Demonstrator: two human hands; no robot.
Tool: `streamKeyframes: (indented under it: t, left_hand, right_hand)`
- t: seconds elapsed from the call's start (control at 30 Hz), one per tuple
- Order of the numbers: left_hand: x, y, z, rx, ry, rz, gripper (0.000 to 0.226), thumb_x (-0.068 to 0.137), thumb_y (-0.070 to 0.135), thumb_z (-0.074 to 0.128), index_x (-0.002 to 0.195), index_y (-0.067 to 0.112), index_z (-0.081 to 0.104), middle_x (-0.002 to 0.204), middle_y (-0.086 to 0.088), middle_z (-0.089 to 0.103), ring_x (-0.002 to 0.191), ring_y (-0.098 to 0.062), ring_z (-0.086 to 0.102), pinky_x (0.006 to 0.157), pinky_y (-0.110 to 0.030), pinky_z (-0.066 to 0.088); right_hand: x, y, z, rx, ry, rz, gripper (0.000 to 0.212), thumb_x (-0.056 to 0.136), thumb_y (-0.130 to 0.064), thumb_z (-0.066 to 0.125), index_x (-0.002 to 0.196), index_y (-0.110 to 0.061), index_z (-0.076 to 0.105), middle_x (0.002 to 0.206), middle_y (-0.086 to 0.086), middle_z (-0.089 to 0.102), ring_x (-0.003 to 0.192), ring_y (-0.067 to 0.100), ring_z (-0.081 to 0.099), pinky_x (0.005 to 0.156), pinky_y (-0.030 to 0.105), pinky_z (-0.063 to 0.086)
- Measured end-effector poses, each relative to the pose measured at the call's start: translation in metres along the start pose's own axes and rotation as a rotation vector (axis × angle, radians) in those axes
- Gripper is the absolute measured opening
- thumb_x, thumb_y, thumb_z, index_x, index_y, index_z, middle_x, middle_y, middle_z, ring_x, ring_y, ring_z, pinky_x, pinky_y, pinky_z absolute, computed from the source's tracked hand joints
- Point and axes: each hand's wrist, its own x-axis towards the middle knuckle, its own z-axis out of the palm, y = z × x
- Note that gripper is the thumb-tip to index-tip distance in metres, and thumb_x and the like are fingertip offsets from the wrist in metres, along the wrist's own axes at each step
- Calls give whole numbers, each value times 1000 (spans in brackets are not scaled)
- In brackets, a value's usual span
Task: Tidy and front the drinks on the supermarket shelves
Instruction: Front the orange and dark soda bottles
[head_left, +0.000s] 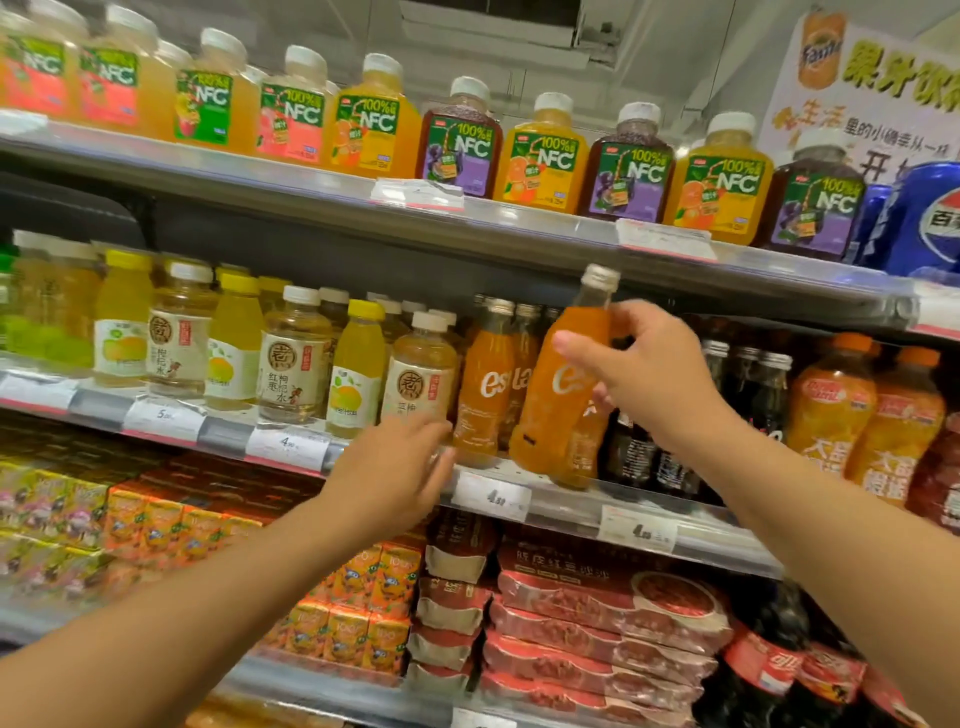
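My right hand (641, 369) grips an orange est soda bottle (561, 395) by its neck. The bottle tilts, its base near the middle shelf's front edge (561, 499). More orange est bottles (483, 384) stand just to its left. Lower down, my left hand (400, 467) reaches toward the shelf edge with relaxed fingers, in front of a pale tea bottle (421, 374). It holds nothing.
NFC juice bottles (540, 150) line the top shelf, with Pepsi bottles (930, 218) at far right. Dark soda bottles (753, 395) and orange juice bottles (831, 410) stand right of the held bottle. Juice cartons (358, 623) and red packs (587, 618) fill the lower shelf.
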Motion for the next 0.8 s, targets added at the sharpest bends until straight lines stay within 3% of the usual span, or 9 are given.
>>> streamKeyframes:
  t: [0.17, 0.23, 0.3, 0.4, 0.47, 0.63, 0.73, 0.8]
  left_hand:
    - [-27, -19, 32, 224, -82, 85, 56, 83, 32, 65, 133, 7, 55, 148, -19, 41, 132, -36, 45, 101, -45, 45]
    - [-31, -20, 41, 229, -65, 76, 60, 74, 28, 75, 127, 4, 60, 143, -23, 46, 126, -38, 52, 96, -47, 50]
    - [-33, -20, 46, 237, -44, 93, 61, 67, 22, 79, 122, 1, 64, 137, -27, 51, 117, -40, 57, 91, -48, 53]
    - [-34, -23, 49, 266, 11, 155, 61, 59, 15, 78, 117, 2, 66, 117, -20, 63, 96, -37, 62, 81, -42, 54]
    - [-33, -26, 48, 244, 5, 181, 57, 60, 15, 75, 115, 4, 66, 101, -11, 63, 83, -31, 59, 75, -39, 51]
    - [-19, -28, 39, 185, -63, 115, 37, 71, 23, 61, 107, 18, 64, 96, 0, 56, 85, -23, 52, 72, -35, 43]
    - [-18, -27, 38, 180, -82, 98, 39, 73, 21, 59, 112, 18, 65, 99, 0, 57, 89, -24, 52, 74, -36, 42]
    - [-20, -27, 38, 179, -88, 87, 43, 72, 20, 60, 115, 17, 64, 100, 0, 58, 89, -24, 53, 74, -36, 42]
  right_hand:
    - [27, 0, 16, -98, 59, -1, 39, 76, -56, 76, 103, -34, 58, 92, -8, 69, 68, 9, 68, 45, 17, 50]
    - [29, 6, 22, -162, 67, -13, 42, 77, -57, 74, 106, -34, 55, 96, -9, 67, 75, 12, 69, 49, 22, 55]
    - [28, 14, 27, -228, 68, -20, 48, 78, -59, 71, 113, -33, 52, 102, -11, 63, 83, 15, 68, 63, 33, 61]
    - [28, 22, 33, -269, 67, 13, 58, 79, -60, 70, 124, -27, 52, 108, -6, 63, 89, 18, 67, 73, 40, 61]
    - [28, 24, 37, -289, 62, 33, 55, 80, -58, 70, 120, -26, 52, 106, -5, 63, 89, 18, 66, 74, 41, 61]
    - [26, 29, 44, -326, 27, 64, 48, 82, -56, 69, 114, -25, 52, 103, -4, 63, 89, 20, 66, 73, 43, 61]
    - [28, 30, 48, -371, 5, 70, 42, 83, -55, 68, 107, -24, 52, 102, -2, 64, 86, 20, 67, 73, 43, 61]
    - [29, 30, 52, -397, -9, 75, 51, 83, -55, 68, 117, -20, 55, 111, 3, 66, 91, 21, 67, 74, 44, 61]
